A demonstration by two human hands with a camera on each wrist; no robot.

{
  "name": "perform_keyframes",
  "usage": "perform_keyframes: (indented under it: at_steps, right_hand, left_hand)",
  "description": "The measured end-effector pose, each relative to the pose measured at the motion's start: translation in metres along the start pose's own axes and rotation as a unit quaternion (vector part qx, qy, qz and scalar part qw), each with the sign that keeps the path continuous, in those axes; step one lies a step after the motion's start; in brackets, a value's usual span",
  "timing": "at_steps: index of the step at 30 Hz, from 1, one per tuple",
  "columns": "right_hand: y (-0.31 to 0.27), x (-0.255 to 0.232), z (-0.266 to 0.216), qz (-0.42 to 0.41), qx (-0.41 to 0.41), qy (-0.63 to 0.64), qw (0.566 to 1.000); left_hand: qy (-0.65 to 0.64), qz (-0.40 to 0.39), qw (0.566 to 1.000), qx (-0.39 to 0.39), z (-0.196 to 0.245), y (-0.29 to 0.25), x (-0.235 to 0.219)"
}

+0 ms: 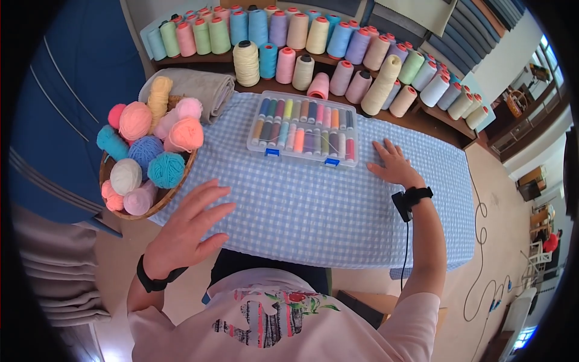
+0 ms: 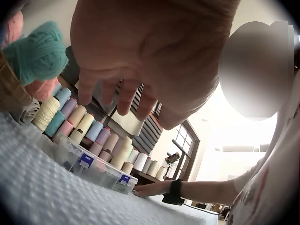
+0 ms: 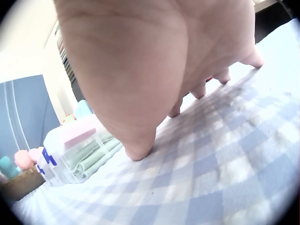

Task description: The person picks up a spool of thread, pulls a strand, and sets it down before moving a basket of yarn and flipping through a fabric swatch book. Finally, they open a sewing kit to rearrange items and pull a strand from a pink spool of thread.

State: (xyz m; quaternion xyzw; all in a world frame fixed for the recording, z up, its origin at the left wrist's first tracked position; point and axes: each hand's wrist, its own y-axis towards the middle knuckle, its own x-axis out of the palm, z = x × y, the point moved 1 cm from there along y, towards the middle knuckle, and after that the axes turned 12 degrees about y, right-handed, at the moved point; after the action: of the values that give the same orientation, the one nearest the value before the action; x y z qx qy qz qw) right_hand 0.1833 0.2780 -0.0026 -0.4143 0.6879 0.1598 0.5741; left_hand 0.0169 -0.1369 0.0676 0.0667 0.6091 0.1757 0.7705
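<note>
A clear plastic case (image 1: pixel 301 130) with two rows of coloured thread spools lies on the blue checked tablecloth (image 1: pixel 301 211), its two blue latches facing the person. My right hand (image 1: pixel 395 164) rests its fingertips on the cloth just right of the case; the right wrist view shows thumb and fingers (image 3: pixel 174 108) touching the fabric. Raised over the near left part of the table, my left hand (image 1: pixel 192 226) has its fingers spread and holds nothing. Beside it on the left is a wicker basket (image 1: pixel 158 205) of yarn balls (image 1: pixel 146 155). Folded green material (image 3: pixel 96 157) shows through the case side.
Cones of thread (image 1: pixel 298 31) stand in rows on a dark shelf (image 1: pixel 199 58) behind the table. A folded grey cloth (image 1: pixel 211 90) lies behind the basket. On the right, a cable (image 1: pixel 482 229) loops across the floor. Fabric samples (image 1: pixel 449 45) hang at the back.
</note>
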Motion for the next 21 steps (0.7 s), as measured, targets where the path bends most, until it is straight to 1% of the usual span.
perform_keyframes:
  at_steps: [2,3,5,9,11,15,17,19,21]
  right_hand:
    - [-0.001,-0.002,0.004,-0.008,-0.013,0.017,1.000]
    - [-0.001,-0.003,0.005,-0.002,-0.011,0.018,1.000]
    - [-0.002,-0.001,0.003,-0.008,-0.006,0.006,1.000]
    - [-0.002,0.006,0.010,0.016,-0.012,0.021,1.000]
    - [0.000,0.012,0.014,0.016,-0.009,0.032,0.999]
    - [0.005,0.019,0.026,0.022,-0.020,0.042,0.999]
    - [0.002,0.018,0.027,0.016,-0.033,0.061,0.997]
    - [0.002,0.021,0.035,0.032,-0.046,0.068,0.996]
    - [0.003,0.022,0.035,0.035,-0.055,0.082,0.994]
  left_hand:
    - [-0.010,-0.033,0.999,0.018,0.003,0.001,0.010]
    - [-0.008,-0.031,0.999,0.023,0.005,0.001,0.014]
    - [-0.031,-0.067,0.997,0.027,0.008,0.001,0.023]
    - [-0.046,-0.080,0.995,0.041,0.005,0.006,0.036]
    - [-0.075,-0.079,0.993,0.040,0.002,0.013,0.036]
    - [-0.121,-0.068,0.988,0.069,0.013,0.051,0.034]
    - [-0.153,-0.071,0.975,0.148,0.023,0.076,0.034]
    - [-0.169,-0.066,0.969,0.168,0.024,0.090,0.047]
    - [-0.183,-0.062,0.964,0.184,0.013,0.097,0.061]
